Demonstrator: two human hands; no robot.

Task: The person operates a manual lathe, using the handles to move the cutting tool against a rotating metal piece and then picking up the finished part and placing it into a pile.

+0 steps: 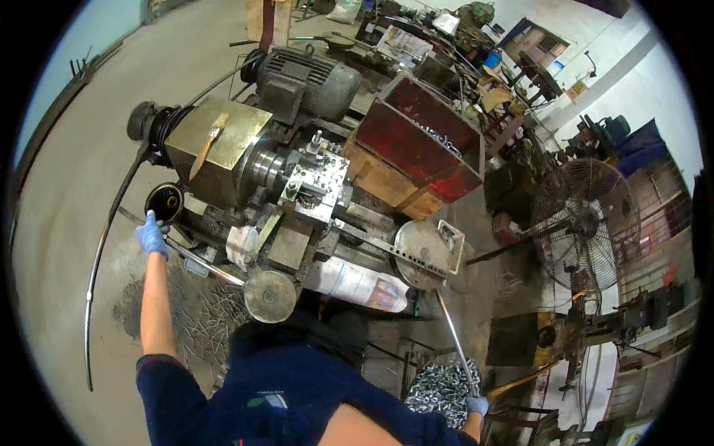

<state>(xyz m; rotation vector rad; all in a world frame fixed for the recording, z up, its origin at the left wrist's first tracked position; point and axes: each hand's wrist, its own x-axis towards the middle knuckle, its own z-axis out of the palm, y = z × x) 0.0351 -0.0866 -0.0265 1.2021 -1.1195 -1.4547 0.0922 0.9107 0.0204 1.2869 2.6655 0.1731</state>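
My left hand, in a blue glove, is closed around a metal lever bar on the left side of the lathe-like machine. One finger points up toward a round dark pot just above it. At the lower right my right hand, also gloved, is closed on the lower end of a long shiny lever. That lever slopes up to the machine's round plate. Beside and under this hand is a basket of small metal pieces. My right forearm is partly hidden.
A paintbrush lies on the machine's box-shaped housing, near a motor. Behind stands a red metal bin with small parts. A large caged fan is at right. Metal shavings litter the floor at left.
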